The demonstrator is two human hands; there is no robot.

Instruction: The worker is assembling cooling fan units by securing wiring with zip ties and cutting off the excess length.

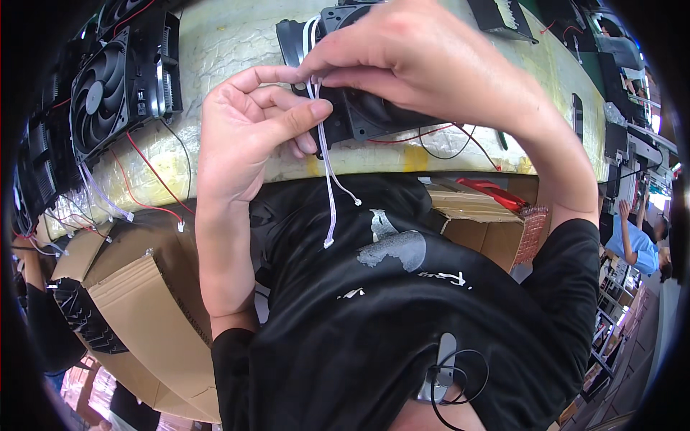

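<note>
Both hands meet at a pair of thin white cables [325,151] in front of a black fan unit [359,123] on the bench. My left hand [244,133] is closed, with the cables running between its thumb and fingers. My right hand [410,61] pinches the same cables just above, its fingertips close to the left ones. Above the hands the cables loop up over the unit's edge. Their lower ends hang past the bench edge with small white connectors. Much of the fan unit is hidden behind my right hand.
The bench [223,50] has a pale, film-covered top. More fan units [97,100] with loose red, black and white wires stand at the left. Open cardboard boxes [144,309] sit below the bench edge; red-handled pliers [492,192] lie on a right-hand box. Other people are at both sides.
</note>
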